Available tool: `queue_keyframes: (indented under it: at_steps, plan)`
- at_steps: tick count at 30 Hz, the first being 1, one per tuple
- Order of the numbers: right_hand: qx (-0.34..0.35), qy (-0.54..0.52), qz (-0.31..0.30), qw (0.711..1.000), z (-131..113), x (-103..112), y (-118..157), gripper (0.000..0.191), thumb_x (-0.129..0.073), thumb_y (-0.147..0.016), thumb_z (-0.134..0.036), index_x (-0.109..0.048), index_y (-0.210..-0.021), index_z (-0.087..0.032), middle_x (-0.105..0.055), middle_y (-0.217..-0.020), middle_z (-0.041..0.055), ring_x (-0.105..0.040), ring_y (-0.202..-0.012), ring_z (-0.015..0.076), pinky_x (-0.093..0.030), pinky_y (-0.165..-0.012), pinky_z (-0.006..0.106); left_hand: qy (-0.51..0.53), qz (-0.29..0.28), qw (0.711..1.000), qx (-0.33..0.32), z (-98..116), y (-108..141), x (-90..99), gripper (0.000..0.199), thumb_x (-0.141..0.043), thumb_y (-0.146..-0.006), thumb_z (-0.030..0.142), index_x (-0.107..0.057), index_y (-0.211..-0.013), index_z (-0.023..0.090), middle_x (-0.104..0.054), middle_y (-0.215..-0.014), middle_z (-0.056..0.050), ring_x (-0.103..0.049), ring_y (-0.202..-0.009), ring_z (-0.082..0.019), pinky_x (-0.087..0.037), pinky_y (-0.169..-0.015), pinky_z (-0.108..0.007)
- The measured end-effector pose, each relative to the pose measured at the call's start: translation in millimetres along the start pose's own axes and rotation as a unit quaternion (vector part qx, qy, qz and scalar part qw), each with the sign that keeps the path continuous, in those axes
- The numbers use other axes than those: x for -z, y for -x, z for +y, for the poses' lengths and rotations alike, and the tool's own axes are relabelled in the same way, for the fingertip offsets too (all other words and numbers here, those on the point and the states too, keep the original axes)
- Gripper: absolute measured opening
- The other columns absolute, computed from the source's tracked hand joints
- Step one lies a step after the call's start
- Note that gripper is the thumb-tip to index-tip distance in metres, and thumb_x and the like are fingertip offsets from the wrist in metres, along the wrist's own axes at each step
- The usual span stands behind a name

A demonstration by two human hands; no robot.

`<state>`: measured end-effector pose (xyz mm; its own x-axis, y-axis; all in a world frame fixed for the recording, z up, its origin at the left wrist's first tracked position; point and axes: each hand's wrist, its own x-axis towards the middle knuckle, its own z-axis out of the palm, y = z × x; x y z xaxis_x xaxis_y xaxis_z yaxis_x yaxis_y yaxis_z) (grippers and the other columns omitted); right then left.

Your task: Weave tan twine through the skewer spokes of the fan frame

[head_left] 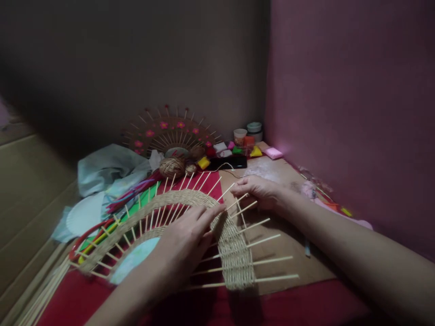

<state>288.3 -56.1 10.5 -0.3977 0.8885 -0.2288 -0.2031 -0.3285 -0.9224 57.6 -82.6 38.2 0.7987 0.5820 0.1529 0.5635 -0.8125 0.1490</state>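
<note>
A half-round fan of thin wooden sticks, with a woven twine band (237, 256) across them, lies in front of me. Its inner arc surrounds a pale blue half-disc (137, 259). My left hand (190, 231) grips the band at its upper right, fingertips on top and thumb tucked below. Just beyond the band's outer edge, my right hand (253, 188) is closed in a pinch on a strand of twine (240, 213) running among the stick ends. More twine trails behind that hand toward the back of the table.
Behind stands a finished-looking fan (180, 124) with pink flowers against the wall. A twine ball (172, 167), dark phone (229, 162), small coloured packets and cups (240, 136) sit at the back. At left are a paper plate (84, 215), scissors and cloth. Brown cardboard (288, 265) lies at right.
</note>
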Motion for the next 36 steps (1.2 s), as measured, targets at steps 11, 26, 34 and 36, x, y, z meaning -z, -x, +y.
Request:
queue_keyframes:
  at_steps: [11, 26, 34, 36]
  plan:
    - [0.008, 0.11, 0.017, 0.994, 8.5, -22.2, 1.8, 0.02, -0.07, -0.061, -0.026, -0.056, -0.053, -0.015, -0.045, -0.044, -0.0054, -0.036, -0.041, 0.0052, -0.024, -0.039, 0.021, 0.029, 0.02, 0.999, -0.035, 18.7, 7.6, 3.8, 0.056, -0.042, -0.082, 0.008, -0.034, -0.131, 0.034, -0.05, -0.09, -0.003, -0.049, -0.075, -0.013, -0.042, -0.065, -0.026]
    - [0.057, 0.271, -0.012, 0.961, -15.4, 9.1, 13.8, 0.019, -0.068, -0.065, -0.032, -0.061, -0.064, -0.014, -0.044, -0.048, -0.005, -0.033, -0.044, 0.0056, -0.023, -0.043, 0.022, -0.009, -0.06, 0.998, -0.01, 26.7, 5.7, -0.2, 0.042, -0.037, -0.089, 0.02, -0.038, -0.128, 0.035, -0.044, -0.083, -0.002, -0.041, -0.068, -0.013, -0.035, -0.058, -0.024]
    - [0.098, 0.457, -0.001, 0.884, -27.6, 35.2, 11.2, 0.013, -0.062, -0.071, -0.027, -0.067, -0.077, -0.016, -0.063, -0.07, 0.0025, -0.052, -0.062, 0.012, -0.037, -0.055, 0.023, 0.014, -0.079, 0.997, 0.007, 28.4, 3.7, 1.4, 0.042, -0.036, -0.091, 0.024, -0.035, -0.13, 0.037, -0.045, -0.084, -0.003, -0.043, -0.07, -0.013, -0.037, -0.059, -0.024]
    - [0.124, 0.47, 0.037, 0.873, -27.2, 36.0, 8.9, 0.011, -0.061, -0.072, -0.025, -0.067, -0.075, -0.017, -0.064, -0.07, 0.0022, -0.053, -0.062, 0.0121, -0.036, -0.056, 0.023, 0.011, -0.078, 0.997, 0.007, 27.8, 3.7, 0.8, 0.042, -0.036, -0.09, 0.024, -0.036, -0.13, 0.037, -0.045, -0.084, -0.003, -0.043, -0.069, -0.013, -0.037, -0.059, -0.024]
